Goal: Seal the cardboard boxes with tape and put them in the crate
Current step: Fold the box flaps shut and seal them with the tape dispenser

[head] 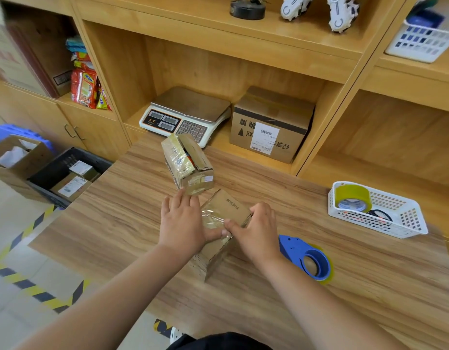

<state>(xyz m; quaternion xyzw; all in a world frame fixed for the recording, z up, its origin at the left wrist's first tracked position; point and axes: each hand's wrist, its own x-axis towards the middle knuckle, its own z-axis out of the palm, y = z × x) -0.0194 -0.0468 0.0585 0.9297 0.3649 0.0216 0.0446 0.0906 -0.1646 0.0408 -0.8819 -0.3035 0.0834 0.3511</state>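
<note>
**Pressing the tape flat on the near box**

Far left, on the floor, the dark crate (54, 164) stands beside the table (117, 223), close enough for an easy drop. Near the middle, our left hand (183, 223) lies flat with fingers straight, pressing the tape (213, 219) onto the cardboard box (233, 210) so it sticks. Our right hand (260, 229) curls round the box's right edge to steady it. Just right of it lies the blue dispenser (306, 258), apparently set down to free both hands.
</note>
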